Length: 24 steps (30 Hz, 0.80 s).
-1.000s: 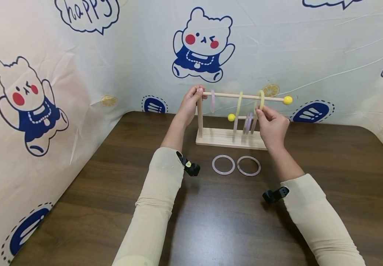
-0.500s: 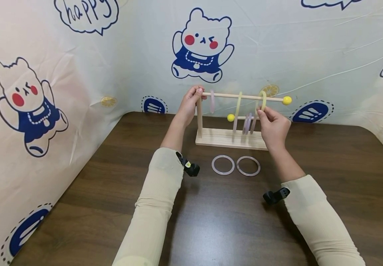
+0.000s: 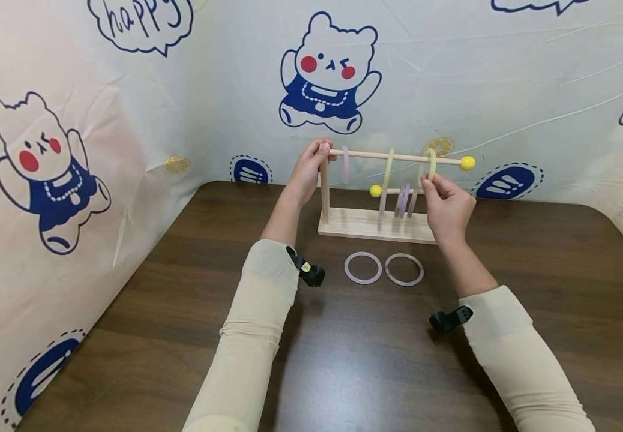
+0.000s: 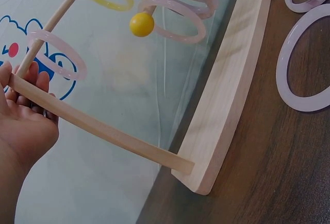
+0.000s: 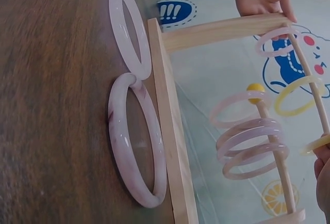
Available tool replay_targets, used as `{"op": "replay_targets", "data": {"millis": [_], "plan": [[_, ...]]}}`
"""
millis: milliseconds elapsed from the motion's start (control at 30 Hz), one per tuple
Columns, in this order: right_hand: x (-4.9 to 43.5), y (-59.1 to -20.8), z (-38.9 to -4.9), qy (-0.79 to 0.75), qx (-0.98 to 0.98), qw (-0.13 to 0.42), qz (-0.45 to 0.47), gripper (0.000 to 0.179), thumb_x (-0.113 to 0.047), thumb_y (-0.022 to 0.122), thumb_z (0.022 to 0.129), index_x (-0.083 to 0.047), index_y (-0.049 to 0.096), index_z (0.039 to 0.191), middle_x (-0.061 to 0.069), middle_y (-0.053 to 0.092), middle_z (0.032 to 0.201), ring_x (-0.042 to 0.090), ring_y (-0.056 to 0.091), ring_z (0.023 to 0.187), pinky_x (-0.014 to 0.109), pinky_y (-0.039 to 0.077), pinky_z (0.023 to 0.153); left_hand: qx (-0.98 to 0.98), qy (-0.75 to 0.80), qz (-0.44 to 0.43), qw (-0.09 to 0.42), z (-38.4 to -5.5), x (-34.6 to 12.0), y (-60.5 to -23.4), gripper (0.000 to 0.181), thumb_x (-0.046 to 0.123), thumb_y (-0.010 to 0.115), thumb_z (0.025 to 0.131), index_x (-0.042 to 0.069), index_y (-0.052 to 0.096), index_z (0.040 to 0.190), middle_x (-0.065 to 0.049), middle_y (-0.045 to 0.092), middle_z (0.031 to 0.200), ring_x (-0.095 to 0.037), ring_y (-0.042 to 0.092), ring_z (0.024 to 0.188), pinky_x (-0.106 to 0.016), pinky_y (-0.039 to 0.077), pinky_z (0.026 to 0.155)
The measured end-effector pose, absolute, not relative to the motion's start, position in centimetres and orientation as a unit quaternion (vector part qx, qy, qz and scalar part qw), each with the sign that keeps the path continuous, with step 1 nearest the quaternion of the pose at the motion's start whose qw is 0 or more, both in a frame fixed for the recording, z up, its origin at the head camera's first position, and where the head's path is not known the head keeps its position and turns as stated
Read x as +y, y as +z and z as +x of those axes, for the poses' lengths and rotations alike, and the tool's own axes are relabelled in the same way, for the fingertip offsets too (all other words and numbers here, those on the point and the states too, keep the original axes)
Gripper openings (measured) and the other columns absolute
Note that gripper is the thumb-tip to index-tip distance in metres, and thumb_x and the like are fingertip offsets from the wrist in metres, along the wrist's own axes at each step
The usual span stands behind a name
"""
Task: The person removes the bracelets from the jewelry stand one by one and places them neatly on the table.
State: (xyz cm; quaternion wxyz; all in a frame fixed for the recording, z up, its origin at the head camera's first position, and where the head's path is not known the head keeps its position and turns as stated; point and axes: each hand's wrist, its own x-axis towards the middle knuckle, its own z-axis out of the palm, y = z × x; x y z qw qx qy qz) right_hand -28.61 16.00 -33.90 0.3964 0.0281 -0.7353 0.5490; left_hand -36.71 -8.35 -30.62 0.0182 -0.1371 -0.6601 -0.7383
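A wooden bangle stand (image 3: pixel 368 224) has an upper rod and a lower rod, each tipped with a yellow ball. My left hand (image 3: pixel 307 170) grips the top of its left post, where the upper rod begins. With thumb and fingers, my right hand (image 3: pixel 450 209) pinches a yellow bangle (image 3: pixel 432 164) that is around the upper rod, short of the ball end. Also on that rod hang a pink bangle (image 4: pixel 58 54) near the left post and another yellow bangle (image 5: pixel 300 96) mid-rod. Several pink and purplish bangles (image 5: pixel 251 134) hang on the lower rod.
Two pale purple bangles, a left one (image 3: pixel 363 268) and a right one (image 3: pixel 404 270), lie flat side by side on the dark wooden table (image 3: pixel 322 372) in front of the base. A printed cloth (image 3: pixel 236 78) rises behind and at the left.
My right hand has slid the pinched yellow bangle slightly to the right along the upper rod. The left hand stays on the post.
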Motion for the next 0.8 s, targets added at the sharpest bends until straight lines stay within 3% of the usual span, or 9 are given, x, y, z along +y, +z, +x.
{"op": "replay_targets", "data": {"millis": [200, 600, 800], "plan": [[15.1, -32.3, -26.7, 0.546, -0.739, 0.394, 0.021, 0.017, 0.001, 0.064, 0.084, 0.010, 0.066, 0.099, 0.024, 0.065, 0.094, -0.004, 0.061, 0.077, 0.013, 0.047, 0.068, -0.661, -0.737, -0.137, 0.019, -36.7, -8.3, -30.6, 0.017, 0.022, 0.042, 0.100, 0.009, 0.051, 0.106, -0.001, 0.050, 0.100, -0.016, 0.049, 0.098, -0.029, 0.030, 0.093], [16.3, -34.2, -28.6, 0.552, -0.737, 0.391, 0.006, 0.019, -0.006, 0.066, 0.085, 0.005, 0.068, 0.100, 0.021, 0.066, 0.095, -0.005, 0.061, 0.078, 0.013, 0.047, 0.068, -0.660, -0.739, -0.137, 0.020, -36.6, -8.4, -30.6, 0.018, 0.022, 0.041, 0.100, 0.008, 0.051, 0.107, -0.002, 0.050, 0.099, -0.017, 0.049, 0.097, -0.028, 0.030, 0.093], [15.5, -32.8, -26.8, 0.547, -0.737, 0.396, 0.007, 0.018, -0.002, 0.064, 0.085, 0.010, 0.066, 0.100, 0.024, 0.065, 0.095, 0.001, 0.064, 0.081, 0.015, 0.048, 0.070, -0.660, -0.738, -0.137, 0.021, -36.7, -8.3, -30.6, 0.018, 0.022, 0.042, 0.100, 0.009, 0.051, 0.106, -0.001, 0.050, 0.098, -0.016, 0.049, 0.096, -0.028, 0.030, 0.092]]}}
